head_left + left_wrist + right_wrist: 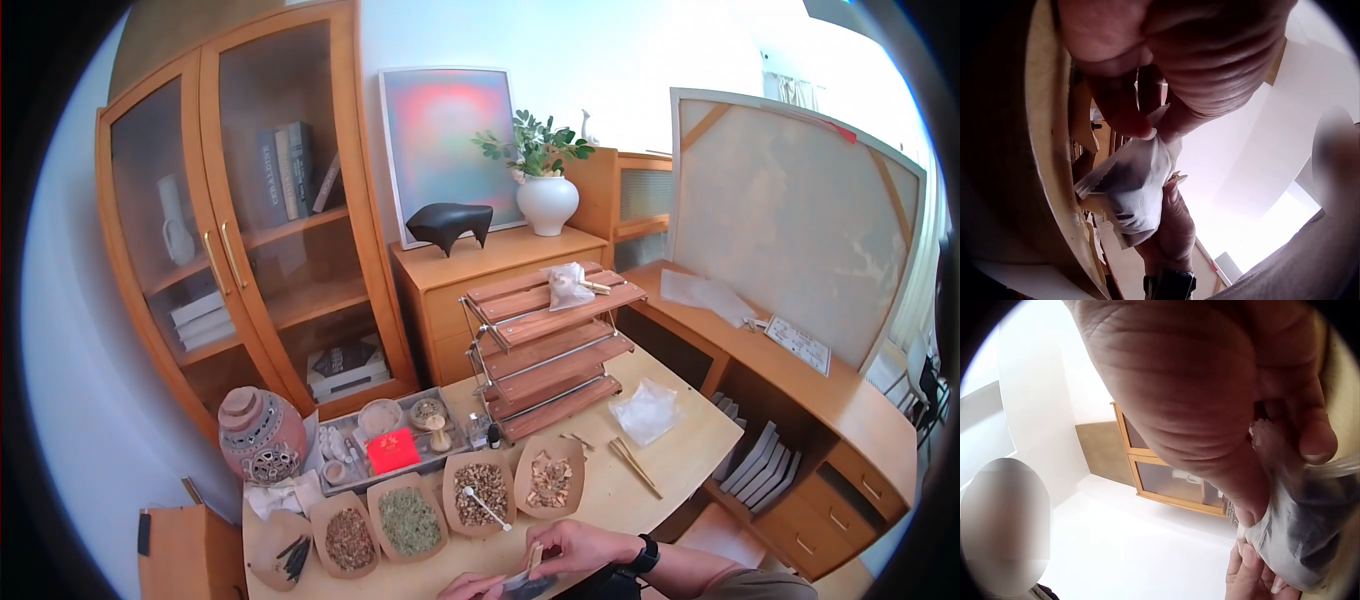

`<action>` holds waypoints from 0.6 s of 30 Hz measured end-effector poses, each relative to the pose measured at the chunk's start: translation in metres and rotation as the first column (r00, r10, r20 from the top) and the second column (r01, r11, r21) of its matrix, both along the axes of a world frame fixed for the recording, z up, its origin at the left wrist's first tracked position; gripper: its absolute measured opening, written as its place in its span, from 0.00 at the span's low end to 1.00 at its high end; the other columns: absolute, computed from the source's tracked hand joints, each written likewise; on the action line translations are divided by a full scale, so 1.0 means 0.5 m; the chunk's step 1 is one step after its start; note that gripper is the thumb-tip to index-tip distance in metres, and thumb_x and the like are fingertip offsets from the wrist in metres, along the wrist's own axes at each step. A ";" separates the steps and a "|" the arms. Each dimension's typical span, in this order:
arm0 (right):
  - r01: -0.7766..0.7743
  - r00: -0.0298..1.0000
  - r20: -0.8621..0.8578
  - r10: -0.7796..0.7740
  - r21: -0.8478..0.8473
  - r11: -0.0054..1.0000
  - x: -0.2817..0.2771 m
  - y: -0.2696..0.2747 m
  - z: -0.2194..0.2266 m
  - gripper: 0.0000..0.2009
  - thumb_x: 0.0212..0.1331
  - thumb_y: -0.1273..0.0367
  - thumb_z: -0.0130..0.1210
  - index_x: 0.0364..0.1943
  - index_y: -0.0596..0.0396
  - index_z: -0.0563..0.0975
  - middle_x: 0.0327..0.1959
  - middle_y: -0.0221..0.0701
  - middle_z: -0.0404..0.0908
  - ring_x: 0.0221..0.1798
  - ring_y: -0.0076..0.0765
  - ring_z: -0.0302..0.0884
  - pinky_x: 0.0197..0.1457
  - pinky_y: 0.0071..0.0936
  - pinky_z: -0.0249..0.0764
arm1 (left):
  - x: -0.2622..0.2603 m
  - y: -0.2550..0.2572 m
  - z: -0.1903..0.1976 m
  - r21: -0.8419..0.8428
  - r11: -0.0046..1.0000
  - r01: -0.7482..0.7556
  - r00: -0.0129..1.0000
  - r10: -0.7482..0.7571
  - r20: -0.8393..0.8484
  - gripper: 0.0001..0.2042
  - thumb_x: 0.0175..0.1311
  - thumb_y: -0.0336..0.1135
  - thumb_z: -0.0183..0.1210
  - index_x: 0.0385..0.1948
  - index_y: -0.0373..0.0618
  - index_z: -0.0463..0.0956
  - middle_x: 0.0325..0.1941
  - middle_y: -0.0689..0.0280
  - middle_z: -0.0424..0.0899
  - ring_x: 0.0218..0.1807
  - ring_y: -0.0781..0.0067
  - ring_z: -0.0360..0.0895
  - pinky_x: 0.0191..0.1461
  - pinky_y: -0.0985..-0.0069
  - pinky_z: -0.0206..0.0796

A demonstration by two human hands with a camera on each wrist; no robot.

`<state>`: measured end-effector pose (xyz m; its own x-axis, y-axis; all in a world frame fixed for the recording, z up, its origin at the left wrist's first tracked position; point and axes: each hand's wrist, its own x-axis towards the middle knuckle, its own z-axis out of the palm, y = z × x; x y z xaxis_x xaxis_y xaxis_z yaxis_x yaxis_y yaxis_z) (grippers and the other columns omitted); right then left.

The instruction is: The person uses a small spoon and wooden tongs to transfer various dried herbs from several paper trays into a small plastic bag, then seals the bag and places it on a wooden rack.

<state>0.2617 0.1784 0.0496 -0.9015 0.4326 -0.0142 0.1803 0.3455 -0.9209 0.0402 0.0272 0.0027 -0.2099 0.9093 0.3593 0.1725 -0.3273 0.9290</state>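
A small clear bag [1138, 181] with dark contents is held between both hands at the table's front edge. My left hand [474, 586] pinches one side of it; in the left wrist view the fingers of that hand [1172, 56] grip its upper edge. My right hand [572, 548], with a black watch at the wrist, pinches the other side together with a small wooden clip [536, 556]. In the right wrist view the bag [1304, 519] bulges below the right hand [1191, 381], dark pieces showing through the plastic.
Paper trays of dried herbs [408, 520] line the table's front, one with a white spoon [487, 508]. Behind are a grey tray with a red packet [391, 451], a patterned jar [262, 436] and a tiered wooden rack [550, 350]. Tongs [636, 468] and a plastic bag [645, 411] lie right.
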 end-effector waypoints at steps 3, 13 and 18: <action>-0.009 1.000 0.004 0.009 0.051 0.999 0.000 0.000 0.008 0.11 0.67 0.66 0.71 0.49 0.56 0.88 0.41 0.27 0.83 0.43 0.21 0.84 0.43 0.22 0.80 | -0.001 -0.003 0.000 0.014 1.000 -0.001 1.000 0.002 -0.022 0.05 0.73 0.23 0.64 0.45 0.33 0.88 0.36 0.66 0.84 0.34 0.75 0.80 0.42 0.77 0.73; 0.582 0.706 -0.288 -0.647 -0.286 0.762 0.065 0.133 0.152 0.08 0.66 0.70 0.71 0.43 0.59 0.87 0.34 0.34 0.89 0.32 0.25 0.87 0.34 0.24 0.83 | -0.006 0.003 -0.047 -0.081 0.995 0.065 0.970 -0.044 0.237 0.30 0.71 0.25 0.67 0.74 0.40 0.68 0.56 0.66 0.82 0.51 0.77 0.78 0.52 0.80 0.72; 0.642 0.541 -0.383 -0.749 -0.387 0.662 0.083 0.289 0.192 0.09 0.68 0.70 0.69 0.44 0.64 0.85 0.38 0.37 0.90 0.36 0.30 0.89 0.34 0.25 0.86 | -0.005 0.004 -0.035 -0.102 0.988 0.119 0.973 -0.095 0.210 0.24 0.73 0.23 0.65 0.70 0.39 0.72 0.50 0.67 0.82 0.50 0.79 0.78 0.54 0.80 0.72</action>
<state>0.3032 0.3227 0.1458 -0.2176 0.9619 0.1658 -0.1805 0.1273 -0.9753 0.0379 0.0295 -0.0146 -0.1674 0.9626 0.2130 -0.0547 -0.2247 0.9729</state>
